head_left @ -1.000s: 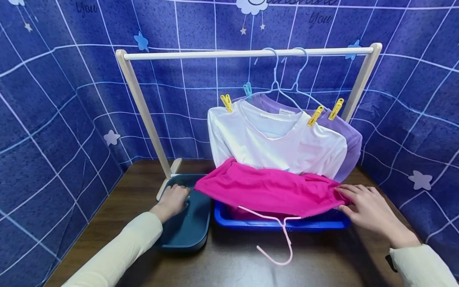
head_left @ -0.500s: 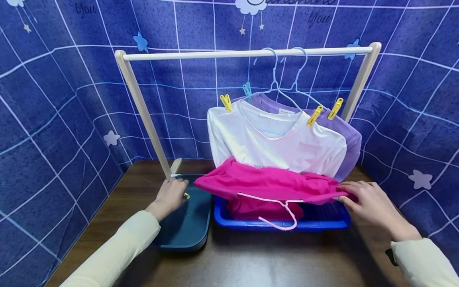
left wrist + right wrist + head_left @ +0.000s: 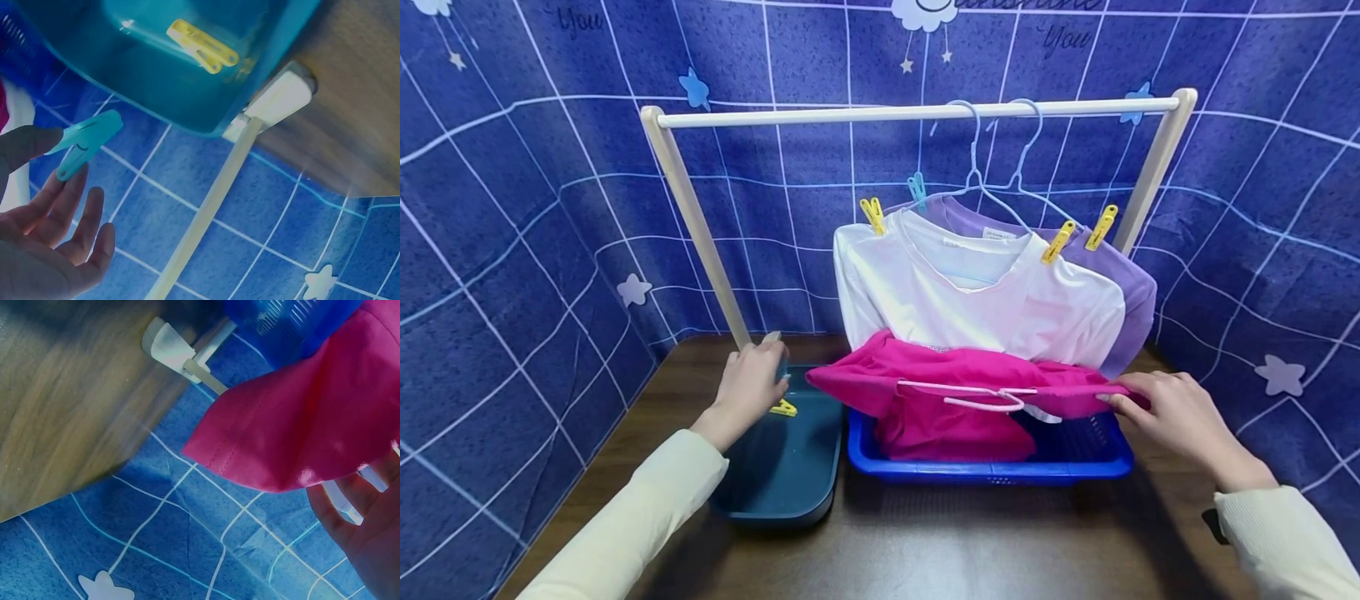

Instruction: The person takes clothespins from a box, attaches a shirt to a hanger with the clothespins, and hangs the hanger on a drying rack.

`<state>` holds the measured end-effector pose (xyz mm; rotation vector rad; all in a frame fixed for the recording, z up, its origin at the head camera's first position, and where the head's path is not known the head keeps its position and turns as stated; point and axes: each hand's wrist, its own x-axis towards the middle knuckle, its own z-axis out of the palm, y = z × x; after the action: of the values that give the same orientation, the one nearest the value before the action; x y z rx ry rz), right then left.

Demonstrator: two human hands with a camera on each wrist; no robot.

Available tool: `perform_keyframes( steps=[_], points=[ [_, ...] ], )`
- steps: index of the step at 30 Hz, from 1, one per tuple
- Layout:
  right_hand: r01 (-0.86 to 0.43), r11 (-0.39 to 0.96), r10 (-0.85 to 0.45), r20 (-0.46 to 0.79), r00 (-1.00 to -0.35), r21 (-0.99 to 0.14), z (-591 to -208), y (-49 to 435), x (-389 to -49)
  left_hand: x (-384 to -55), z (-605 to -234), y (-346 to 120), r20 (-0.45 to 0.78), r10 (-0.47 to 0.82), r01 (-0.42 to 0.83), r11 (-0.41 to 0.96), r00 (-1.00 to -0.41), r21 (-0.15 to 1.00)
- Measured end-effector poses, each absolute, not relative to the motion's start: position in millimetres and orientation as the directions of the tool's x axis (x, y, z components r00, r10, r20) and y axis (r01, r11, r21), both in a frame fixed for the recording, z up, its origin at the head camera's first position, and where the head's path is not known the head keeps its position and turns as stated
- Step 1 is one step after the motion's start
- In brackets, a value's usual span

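My left hand (image 3: 747, 385) is raised over the back left of the dark teal tray (image 3: 797, 508). Between thumb and fingertips it pinches a turquoise clothespin (image 3: 90, 137), seen well in the left wrist view. A yellow clothespin (image 3: 785, 408) lies in the tray below. On the other side, my right hand (image 3: 1176, 421) pinches the right end of a magenta shirt (image 3: 962, 367); in the right wrist view its fingers go behind the cloth. A pink hanger (image 3: 985, 403) sticks out of the shirt, its hook pointing toward me. The shirt hangs over a blue basket (image 3: 992, 473).
Behind stands a rack with a white bar (image 3: 812, 115) and wooden legs. A white shirt (image 3: 970, 308) and a purple shirt (image 3: 1138, 292) hang from it on blue hangers, held by yellow and blue clothespins. The brown table (image 3: 940, 550) reaches the patterned blue cloth backdrop.
My left hand has lifted from inside the tray, up and slightly left, with the turquoise clothespin. The hanger's hook and the shirt's near edge have tilted up, uncovering more of the basket.
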<state>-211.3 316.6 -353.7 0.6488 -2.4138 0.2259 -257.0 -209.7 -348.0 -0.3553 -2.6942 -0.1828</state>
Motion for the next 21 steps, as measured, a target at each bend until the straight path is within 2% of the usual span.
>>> perform_keyframes(
  steps=[7,21],
  points=[
    [-0.441,0.896,-0.327,0.587,-0.741,-0.058,-351,315,-215,-253,-330,-203,0.495,0.197,0.314,0.935,-0.846,0.164],
    [-0.359,0.929,-0.247,0.565,-0.787,-0.094,-346,313,-225,-246,-306,-179,0.683,0.175,0.438,0.868,-0.709,0.233]
  ],
)
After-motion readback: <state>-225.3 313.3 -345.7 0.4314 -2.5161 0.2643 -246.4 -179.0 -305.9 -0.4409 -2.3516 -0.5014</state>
